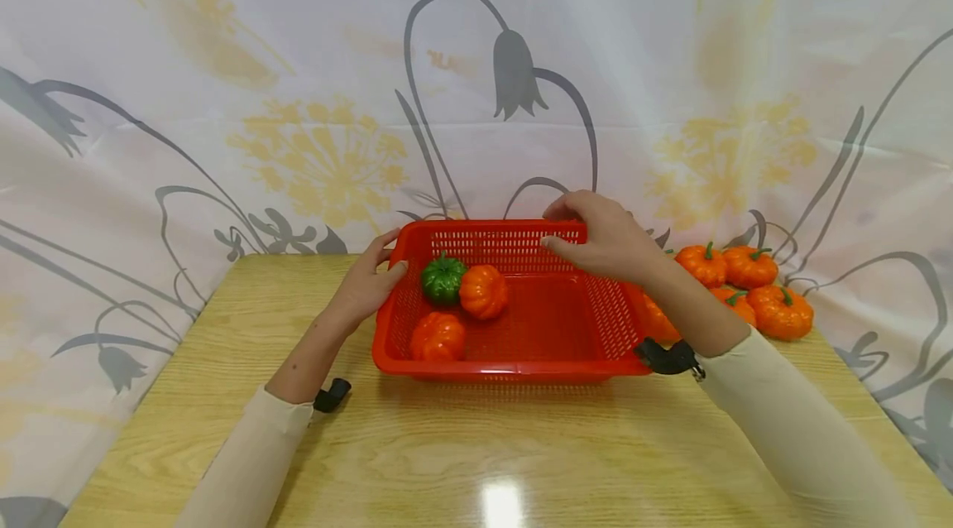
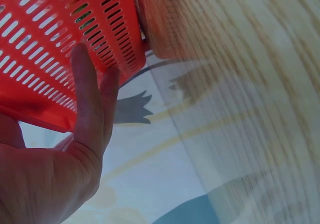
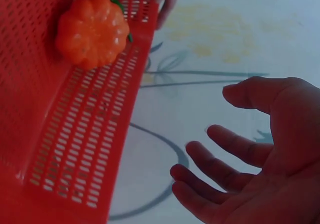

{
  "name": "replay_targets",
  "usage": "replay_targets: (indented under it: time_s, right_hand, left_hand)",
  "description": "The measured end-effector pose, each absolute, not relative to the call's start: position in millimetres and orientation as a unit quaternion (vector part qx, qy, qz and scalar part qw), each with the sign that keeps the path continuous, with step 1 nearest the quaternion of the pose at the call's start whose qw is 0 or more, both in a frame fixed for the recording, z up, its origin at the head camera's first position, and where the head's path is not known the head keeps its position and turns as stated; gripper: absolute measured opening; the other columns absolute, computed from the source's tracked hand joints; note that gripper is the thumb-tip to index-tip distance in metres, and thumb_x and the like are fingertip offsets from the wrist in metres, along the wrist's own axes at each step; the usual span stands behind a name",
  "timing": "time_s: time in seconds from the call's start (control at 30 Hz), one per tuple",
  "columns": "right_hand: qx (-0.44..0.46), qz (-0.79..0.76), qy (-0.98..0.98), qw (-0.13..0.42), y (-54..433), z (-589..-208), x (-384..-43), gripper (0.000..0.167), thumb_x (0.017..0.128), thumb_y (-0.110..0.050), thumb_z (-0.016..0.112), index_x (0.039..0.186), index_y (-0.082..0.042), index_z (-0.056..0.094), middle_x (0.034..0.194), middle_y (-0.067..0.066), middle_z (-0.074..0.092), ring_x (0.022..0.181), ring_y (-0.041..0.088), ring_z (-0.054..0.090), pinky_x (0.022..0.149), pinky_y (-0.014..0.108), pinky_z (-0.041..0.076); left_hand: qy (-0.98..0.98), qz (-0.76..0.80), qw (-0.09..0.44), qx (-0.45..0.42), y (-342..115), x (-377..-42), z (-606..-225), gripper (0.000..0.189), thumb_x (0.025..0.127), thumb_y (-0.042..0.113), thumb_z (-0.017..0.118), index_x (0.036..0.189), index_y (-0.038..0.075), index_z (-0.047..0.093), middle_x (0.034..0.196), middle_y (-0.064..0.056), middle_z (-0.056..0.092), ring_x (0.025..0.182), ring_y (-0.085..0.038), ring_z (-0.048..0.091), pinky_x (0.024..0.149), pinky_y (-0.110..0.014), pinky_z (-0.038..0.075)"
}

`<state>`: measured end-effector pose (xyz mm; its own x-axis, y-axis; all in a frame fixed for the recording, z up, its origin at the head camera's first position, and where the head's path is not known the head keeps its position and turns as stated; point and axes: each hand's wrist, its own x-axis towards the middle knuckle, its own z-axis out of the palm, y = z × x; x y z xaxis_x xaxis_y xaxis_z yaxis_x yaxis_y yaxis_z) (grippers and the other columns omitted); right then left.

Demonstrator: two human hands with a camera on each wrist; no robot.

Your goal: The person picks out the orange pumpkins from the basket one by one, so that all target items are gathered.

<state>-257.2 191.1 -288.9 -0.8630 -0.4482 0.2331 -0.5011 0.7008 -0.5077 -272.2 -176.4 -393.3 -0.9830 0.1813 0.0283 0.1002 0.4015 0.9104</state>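
A red slotted plastic basket (image 1: pixel 514 367) sits on the table with two small orange pumpkins (image 1: pixel 438 337) and one green pumpkin (image 1: pixel 443 280) toward its left side. My left hand (image 1: pixel 370 284) grips the basket's left rim, thumb over the edge; in the left wrist view the fingers (image 2: pixel 88 99) lie along the outer slotted wall. Over the far right part of the basket, my right hand (image 1: pixel 606 238) is spread near the back rim and holds nothing. The right wrist view shows that hand (image 3: pixel 260 154) apart from the basket wall (image 3: pixel 90 134), fingers loosely bent.
Several orange pumpkins (image 1: pixel 778 312) are grouped on the table to the right of the basket, some partly hidden behind my right forearm. The wood-grain table (image 1: pixel 417 453) ends at a flower-patterned curtain (image 1: pixel 313 56) behind the basket.
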Motion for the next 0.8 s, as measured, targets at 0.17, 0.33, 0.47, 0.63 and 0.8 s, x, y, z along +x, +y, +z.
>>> replay_targets:
  time_s: [0.17,0.33,0.47,0.63,0.8]
  right_hand:
    - [0.275,0.286,-0.918,0.019,169.7,-295.9,-269.2,0.036,0.098,-0.021,0.075,0.125,0.000,0.067,0.126,0.017,0.069,0.121,0.039,0.063,0.110,0.053,0.050]
    - [0.289,0.278,-0.916,0.002,151.3,-301.0,-279.0,0.037,0.097,-0.022,0.076,0.125,0.001,0.066,0.125,0.019,0.069,0.120,0.037,0.063,0.110,0.051,0.051]
    - [0.293,0.267,-0.918,-0.022,138.2,-307.4,-287.8,0.041,0.097,-0.023,0.076,0.128,0.003,0.065,0.125,0.019,0.069,0.118,0.035,0.063,0.108,0.049,0.052]
    - [0.286,0.257,-0.921,-0.056,126.0,-317.3,-297.5,0.044,0.098,-0.025,0.074,0.130,0.003,0.065,0.126,0.017,0.069,0.117,0.033,0.062,0.108,0.047,0.053]
    - [0.283,0.254,-0.922,-0.074,118.1,-326.1,-304.2,0.044,0.099,-0.025,0.074,0.132,0.002,0.064,0.127,0.016,0.069,0.117,0.032,0.062,0.107,0.047,0.053]
  left_hand:
    - [0.834,0.543,0.039,0.089,-176.8,-271.9,-392.7,0.067,0.111,0.020,0.053,0.171,0.018,0.023,0.156,-0.025,0.048,0.122,-0.044,0.068,0.091,-0.048,0.063]
    - [0.835,0.543,0.036,0.087,-176.9,-271.6,-391.4,0.066,0.111,0.021,0.052,0.170,0.019,0.024,0.155,-0.023,0.050,0.119,-0.041,0.070,0.088,-0.046,0.064]
    - [0.834,0.543,0.035,0.088,-176.8,-270.5,-390.1,0.066,0.111,0.021,0.052,0.170,0.018,0.024,0.151,-0.025,0.051,0.116,-0.042,0.070,0.086,-0.045,0.065]
    - [0.835,0.541,0.039,0.089,-176.4,-270.4,-390.7,0.066,0.112,0.021,0.052,0.171,0.018,0.023,0.147,-0.027,0.052,0.115,-0.042,0.070,0.085,-0.043,0.065]
    - [0.840,0.535,0.036,0.086,-176.9,-271.3,-391.3,0.065,0.112,0.023,0.053,0.170,0.020,0.025,0.145,-0.026,0.053,0.113,-0.041,0.070,0.085,-0.044,0.065]
